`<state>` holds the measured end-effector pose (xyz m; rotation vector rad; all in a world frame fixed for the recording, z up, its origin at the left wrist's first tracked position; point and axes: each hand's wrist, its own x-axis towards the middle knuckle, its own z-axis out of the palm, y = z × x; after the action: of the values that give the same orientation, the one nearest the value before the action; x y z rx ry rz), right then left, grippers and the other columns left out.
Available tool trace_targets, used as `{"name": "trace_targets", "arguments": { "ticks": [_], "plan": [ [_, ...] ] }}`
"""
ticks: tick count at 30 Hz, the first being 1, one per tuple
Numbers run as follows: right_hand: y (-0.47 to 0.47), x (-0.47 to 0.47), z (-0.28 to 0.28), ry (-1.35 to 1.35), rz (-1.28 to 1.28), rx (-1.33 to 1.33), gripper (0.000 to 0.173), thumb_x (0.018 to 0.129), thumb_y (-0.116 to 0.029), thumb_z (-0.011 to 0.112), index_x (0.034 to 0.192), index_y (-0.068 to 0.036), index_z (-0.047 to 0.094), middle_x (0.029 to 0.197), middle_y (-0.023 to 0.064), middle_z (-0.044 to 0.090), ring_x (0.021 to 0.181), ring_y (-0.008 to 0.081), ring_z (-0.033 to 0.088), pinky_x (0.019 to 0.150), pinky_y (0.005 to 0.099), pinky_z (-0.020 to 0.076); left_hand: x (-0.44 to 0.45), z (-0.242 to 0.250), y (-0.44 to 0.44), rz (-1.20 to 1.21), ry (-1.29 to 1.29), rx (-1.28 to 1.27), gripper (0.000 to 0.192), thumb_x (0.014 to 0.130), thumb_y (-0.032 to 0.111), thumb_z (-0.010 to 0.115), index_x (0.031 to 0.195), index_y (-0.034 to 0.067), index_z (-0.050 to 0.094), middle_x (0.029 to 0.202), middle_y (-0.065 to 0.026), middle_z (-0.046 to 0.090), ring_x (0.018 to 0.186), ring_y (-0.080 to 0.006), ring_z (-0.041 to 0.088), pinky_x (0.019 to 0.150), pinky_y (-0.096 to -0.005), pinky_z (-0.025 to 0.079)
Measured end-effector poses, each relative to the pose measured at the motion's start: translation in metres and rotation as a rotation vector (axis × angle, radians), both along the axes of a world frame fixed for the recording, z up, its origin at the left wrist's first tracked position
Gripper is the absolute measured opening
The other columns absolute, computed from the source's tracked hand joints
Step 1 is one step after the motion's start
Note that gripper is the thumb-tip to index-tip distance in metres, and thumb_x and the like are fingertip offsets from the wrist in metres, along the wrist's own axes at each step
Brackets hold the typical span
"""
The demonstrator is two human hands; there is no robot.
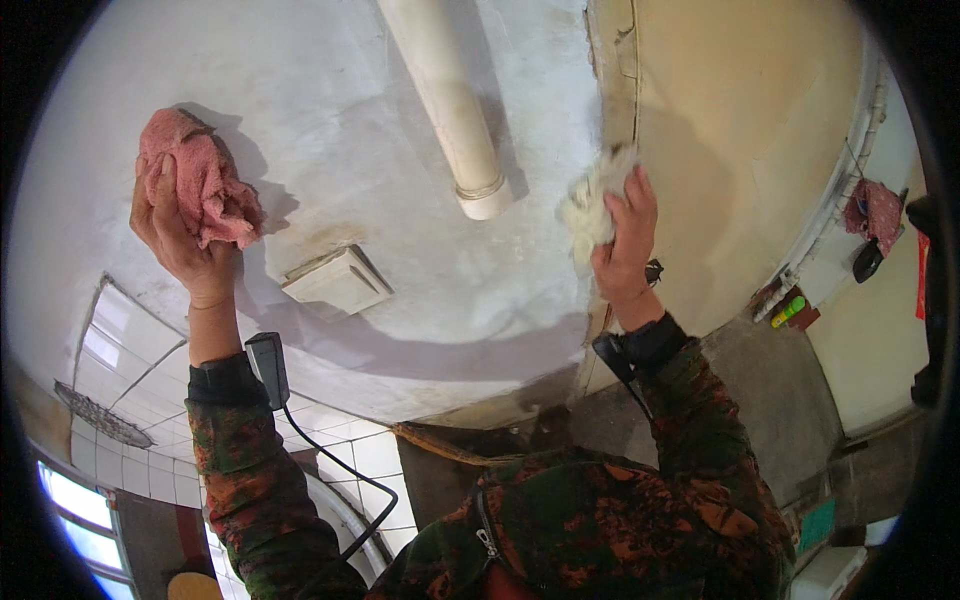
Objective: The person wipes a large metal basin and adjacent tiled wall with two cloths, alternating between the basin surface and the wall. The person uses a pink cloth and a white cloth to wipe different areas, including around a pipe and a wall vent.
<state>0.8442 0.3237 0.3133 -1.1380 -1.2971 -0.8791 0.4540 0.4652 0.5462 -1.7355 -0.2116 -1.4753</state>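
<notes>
My left hand (166,232) grips a crumpled pink terry cloth (193,176) at the upper left, close to the pale painted wall (330,135), where it casts a shadow. Over at the right, my right hand (631,240) holds a whitish, wadded cloth (589,206) blurred by motion. That cloth is near the edge where the pale wall meets a yellowish surface (735,172); whether it presses on the wall I cannot tell. A cream round pipe (450,97) with a collared end lies between the two hands. Below it, a square cream wall fitting (337,281) juts out.
A black cabled device (268,369) is at my left cuff, another (616,358) at my right. White tiles (371,457) and a window (82,517) are lower left. A pink cloth (874,214) hangs far right, above a green-and-yellow tube (787,312).
</notes>
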Motion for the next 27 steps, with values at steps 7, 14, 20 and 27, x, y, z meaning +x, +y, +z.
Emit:
{"name": "trace_targets", "arguments": {
  "ticks": [7, 14, 20, 27],
  "plan": [
    [0.011, 0.0, 0.141, -0.423, -0.102, 0.054, 0.036, 0.081, -0.01, 0.053, 0.115, -0.016, 0.063, 0.139, 0.0078, 0.052, 0.133, 0.0317, 0.043, 0.102, 0.0472, 0.0315, -0.003, -0.002, 0.001, 0.006, -0.003, -0.032, 0.058, 0.085, 0.035, 0.07, 0.132, 0.007, 0.051, 0.136, -0.0162, 0.048, 0.13, -0.0367, 0.042, 0.106, -0.0455, 0.036],
    [0.037, -0.014, 0.281, -0.456, -0.043, 0.363, 0.034, 0.077, -0.007, 0.065, 0.111, -0.008, 0.067, 0.132, 0.02, 0.056, 0.125, 0.0364, 0.048, 0.107, 0.0483, 0.0329, -0.001, -0.004, 0.013, -0.172, -0.045, -0.129, 0.056, 0.081, 0.024, 0.075, 0.129, 0.007, 0.052, 0.14, -0.0137, 0.045, 0.131, -0.0318, 0.042, 0.108, -0.0436, 0.035],
    [0.039, -0.023, 0.283, -0.55, 0.189, 0.342, 0.032, 0.079, -0.003, 0.063, 0.11, -0.005, 0.066, 0.133, 0.0181, 0.056, 0.128, 0.0349, 0.047, 0.109, 0.0464, 0.0317, -0.005, 0.0, 0.004, -0.037, 0.003, -0.056, 0.051, 0.083, 0.025, 0.073, 0.127, 0.007, 0.055, 0.133, -0.0147, 0.051, 0.129, -0.0313, 0.044, 0.107, -0.0406, 0.037],
    [0.016, 0.001, 0.188, -0.607, 0.124, -0.02, 0.032, 0.083, -0.011, 0.053, 0.113, -0.013, 0.064, 0.137, 0.0086, 0.054, 0.131, 0.0311, 0.044, 0.106, 0.0488, 0.0292, 0.0, -0.005, 0.005, -0.024, -0.061, -0.046, 0.065, 0.088, 0.05, 0.064, 0.134, 0.007, 0.048, 0.135, -0.0157, 0.052, 0.127, -0.0351, 0.044, 0.105, -0.0456, 0.037]
  ]
}}
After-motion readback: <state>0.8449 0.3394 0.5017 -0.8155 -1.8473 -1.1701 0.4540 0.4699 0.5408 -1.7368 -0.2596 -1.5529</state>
